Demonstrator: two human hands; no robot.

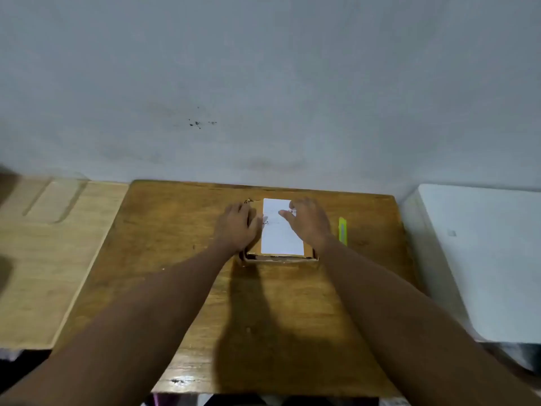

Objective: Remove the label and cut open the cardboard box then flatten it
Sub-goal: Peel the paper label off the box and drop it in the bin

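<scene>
A small brown cardboard box (281,258) sits near the far middle of a wooden table (175,244). A white label (281,238) covers most of its top. My left hand (237,227) lies flat on the box's left side, fingers together, pressing on it. My right hand (308,219) is over the label's upper right part, fingers spread and touching its far edge. A yellow-green utility knife (342,230) lies on the table just right of my right hand, untouched.
A lighter wooden surface (44,259) adjoins the table on the left. A white box-like object (483,259) stands to the right. A grey wall (263,83) rises right behind the table.
</scene>
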